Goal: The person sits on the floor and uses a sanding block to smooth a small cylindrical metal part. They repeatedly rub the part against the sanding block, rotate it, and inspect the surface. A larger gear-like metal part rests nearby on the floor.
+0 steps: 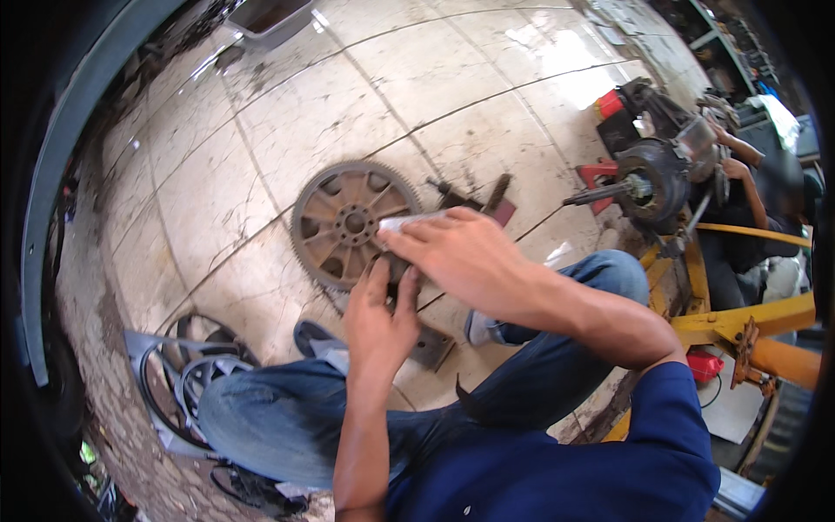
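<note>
A rusty toothed flywheel (337, 202) lies flat on the tiled floor, just beyond my hands. My left hand (380, 317) is closed, its thumb and fingers pinching a small dark piece (396, 266) near the flywheel's near-right edge. Above it, my right hand (465, 254) reaches across with its fingers pressed over a thin whitish-grey flat piece (409, 222). Most of both held pieces is hidden by my fingers. A grey metal block (432, 348) with holes sits on the floor below my hands, between my legs.
Dark metal tools (470, 198) lie right of the flywheel. Far right, another person's hands (738, 165) are near a hub and shaft assembly (648, 183) by a red stand (596, 178). A yellow frame (739, 317) stands right; belts and ring-shaped parts (196, 374) lie left.
</note>
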Demonstrator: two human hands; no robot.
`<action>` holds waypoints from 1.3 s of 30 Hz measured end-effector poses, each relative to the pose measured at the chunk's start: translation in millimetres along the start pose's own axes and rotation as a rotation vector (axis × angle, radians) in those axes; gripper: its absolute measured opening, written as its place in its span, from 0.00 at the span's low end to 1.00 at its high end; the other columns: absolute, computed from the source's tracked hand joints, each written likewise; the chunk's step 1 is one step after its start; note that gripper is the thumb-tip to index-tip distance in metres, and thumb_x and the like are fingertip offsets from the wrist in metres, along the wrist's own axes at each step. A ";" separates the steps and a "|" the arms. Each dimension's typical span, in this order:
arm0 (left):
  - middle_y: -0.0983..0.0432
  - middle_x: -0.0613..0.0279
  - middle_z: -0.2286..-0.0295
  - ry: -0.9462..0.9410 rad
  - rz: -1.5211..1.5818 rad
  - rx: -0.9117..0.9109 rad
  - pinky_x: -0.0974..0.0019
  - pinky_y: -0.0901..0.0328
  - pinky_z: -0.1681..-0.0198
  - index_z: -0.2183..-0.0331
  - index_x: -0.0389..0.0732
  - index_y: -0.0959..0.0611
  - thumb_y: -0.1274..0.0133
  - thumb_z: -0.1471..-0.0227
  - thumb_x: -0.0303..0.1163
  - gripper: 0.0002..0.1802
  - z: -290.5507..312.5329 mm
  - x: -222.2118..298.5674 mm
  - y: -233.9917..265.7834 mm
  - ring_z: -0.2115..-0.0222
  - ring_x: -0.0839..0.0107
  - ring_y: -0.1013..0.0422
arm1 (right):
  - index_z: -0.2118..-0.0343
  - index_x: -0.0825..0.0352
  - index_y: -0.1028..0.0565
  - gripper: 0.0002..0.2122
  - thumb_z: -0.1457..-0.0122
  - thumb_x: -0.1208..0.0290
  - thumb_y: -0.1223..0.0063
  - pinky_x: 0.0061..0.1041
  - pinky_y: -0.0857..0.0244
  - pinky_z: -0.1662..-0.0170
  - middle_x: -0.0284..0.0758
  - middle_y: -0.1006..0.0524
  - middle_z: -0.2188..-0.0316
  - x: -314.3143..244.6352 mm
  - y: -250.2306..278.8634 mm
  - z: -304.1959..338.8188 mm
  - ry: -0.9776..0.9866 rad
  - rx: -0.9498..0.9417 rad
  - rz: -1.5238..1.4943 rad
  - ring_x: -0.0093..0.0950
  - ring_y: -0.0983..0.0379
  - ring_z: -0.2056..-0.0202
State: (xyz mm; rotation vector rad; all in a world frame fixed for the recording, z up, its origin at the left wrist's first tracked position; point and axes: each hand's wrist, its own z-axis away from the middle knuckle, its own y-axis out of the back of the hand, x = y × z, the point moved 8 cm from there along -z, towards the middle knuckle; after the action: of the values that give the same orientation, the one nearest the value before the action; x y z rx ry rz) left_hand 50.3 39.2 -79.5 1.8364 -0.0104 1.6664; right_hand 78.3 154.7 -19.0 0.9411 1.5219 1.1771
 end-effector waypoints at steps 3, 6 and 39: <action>0.22 0.40 0.61 0.004 0.005 0.041 0.47 0.32 0.57 0.56 0.32 0.20 0.42 0.39 0.37 0.18 0.8 -0.7 4.0 0.60 0.39 0.26 | 0.43 0.69 0.27 0.22 0.42 0.72 0.47 0.34 0.30 0.50 0.40 0.19 0.54 -2.4 5.9 0.3 0.026 0.007 -0.025 0.34 0.20 0.51; 0.22 0.41 0.63 0.037 -0.037 0.003 0.46 0.32 0.58 0.57 0.34 0.20 0.42 0.39 0.37 0.16 -0.6 -0.9 0.0 0.60 0.39 0.26 | 0.44 0.68 0.26 0.22 0.42 0.72 0.47 0.33 0.29 0.50 0.39 0.18 0.55 -4.8 11.6 -2.1 0.062 0.078 0.004 0.33 0.20 0.51; 0.25 0.37 0.56 -0.041 0.120 -0.020 0.49 0.33 0.50 0.54 0.30 0.22 0.43 0.37 0.37 0.19 -2.9 13.2 8.6 0.55 0.37 0.27 | 0.43 0.70 0.26 0.23 0.45 0.80 0.48 0.39 0.25 0.54 0.47 0.18 0.56 42.1 28.6 -3.2 -0.166 0.007 -0.126 0.46 0.19 0.56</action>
State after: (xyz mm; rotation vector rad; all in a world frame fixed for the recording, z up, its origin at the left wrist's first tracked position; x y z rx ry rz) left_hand 46.6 39.1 -63.9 1.8873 -0.1570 1.7036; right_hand 65.4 200.4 -0.5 0.9103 1.4316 0.9803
